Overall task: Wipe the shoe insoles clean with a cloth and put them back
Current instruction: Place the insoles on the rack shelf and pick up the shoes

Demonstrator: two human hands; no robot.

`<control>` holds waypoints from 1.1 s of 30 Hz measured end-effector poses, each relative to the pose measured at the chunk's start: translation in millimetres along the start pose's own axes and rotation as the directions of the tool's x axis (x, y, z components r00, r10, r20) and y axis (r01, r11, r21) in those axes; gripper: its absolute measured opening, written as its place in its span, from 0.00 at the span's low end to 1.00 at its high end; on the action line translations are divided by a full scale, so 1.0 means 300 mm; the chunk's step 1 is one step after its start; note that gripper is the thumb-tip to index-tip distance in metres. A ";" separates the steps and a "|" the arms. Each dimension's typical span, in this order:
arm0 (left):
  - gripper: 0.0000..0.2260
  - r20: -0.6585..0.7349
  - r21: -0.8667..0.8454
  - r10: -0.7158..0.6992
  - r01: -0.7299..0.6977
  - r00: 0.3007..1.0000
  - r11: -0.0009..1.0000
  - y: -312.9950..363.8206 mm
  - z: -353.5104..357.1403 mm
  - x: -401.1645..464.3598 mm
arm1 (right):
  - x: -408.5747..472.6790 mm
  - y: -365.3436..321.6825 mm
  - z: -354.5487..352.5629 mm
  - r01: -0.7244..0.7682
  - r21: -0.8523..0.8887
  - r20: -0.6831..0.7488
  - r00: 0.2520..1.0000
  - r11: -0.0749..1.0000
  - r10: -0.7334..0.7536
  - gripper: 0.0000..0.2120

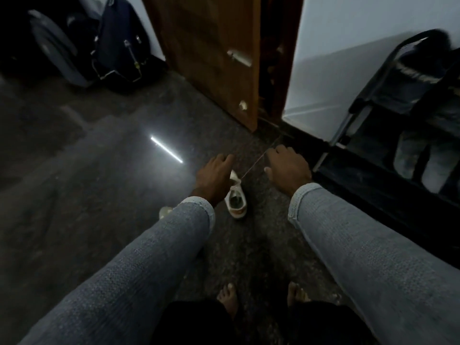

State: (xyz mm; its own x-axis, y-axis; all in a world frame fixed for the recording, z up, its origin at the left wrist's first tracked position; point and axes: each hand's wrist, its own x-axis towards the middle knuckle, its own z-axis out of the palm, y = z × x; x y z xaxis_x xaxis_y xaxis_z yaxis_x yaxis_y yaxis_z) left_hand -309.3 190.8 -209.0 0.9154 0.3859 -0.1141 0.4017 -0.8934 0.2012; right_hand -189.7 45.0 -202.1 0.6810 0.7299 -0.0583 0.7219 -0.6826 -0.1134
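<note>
Mid-frame, just below centre: white shoe point(236, 199) sits on the dark floor point(99, 183), opening facing up toward the camera, prob. so the insole can be reached from above. Inside looks dark; can't tell whether the insole is in there, too blurry. No cloth in view.

Left hand point(214, 178) hangs over the toe end of the shoe, fingers curled down at the tongue/lace area. Whether it actually pinches anything, can't tell, it's smeared. Right hand point(288, 168), centre-right, is knuckles-up w/ fingers curled under, and a thin lace point(254, 165) runs taut from the shoe's front diagonally up to it. Looks like it's pinching the lace end and drawing it out sideways; my read is the lacing is being loosened so the shoe opens wide enough for the insole to come out.

A second pale object point(165, 211) peeks out beside the left sleeve point(194, 215), lower-left of the shoe; maybe the other shoe, not sure.

Around: wooden door point(211, 53) top centre, bags point(119, 43) upper left, dark shoe rack point(388, 135) on the right edge, bare feet point(229, 298) bottom centre. Early stage, I'd say: wiping not begun.
</note>
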 end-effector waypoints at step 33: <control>0.20 0.310 -0.061 -0.248 0.280 0.918 0.958 -0.573 0.984 -0.202 | 0.239 -0.261 1.176 0.078 0.120 0.481 0.867 0.990 -0.127 0.24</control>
State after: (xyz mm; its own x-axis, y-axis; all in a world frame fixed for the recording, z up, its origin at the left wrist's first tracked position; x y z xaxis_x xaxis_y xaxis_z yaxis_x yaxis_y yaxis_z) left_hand -441.0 253.3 -523.9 0.7329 0.5049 -0.4561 0.6426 -0.7338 0.2203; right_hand -240.6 163.4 -547.2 0.4399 0.7367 -0.5136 0.7531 -0.6141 -0.2359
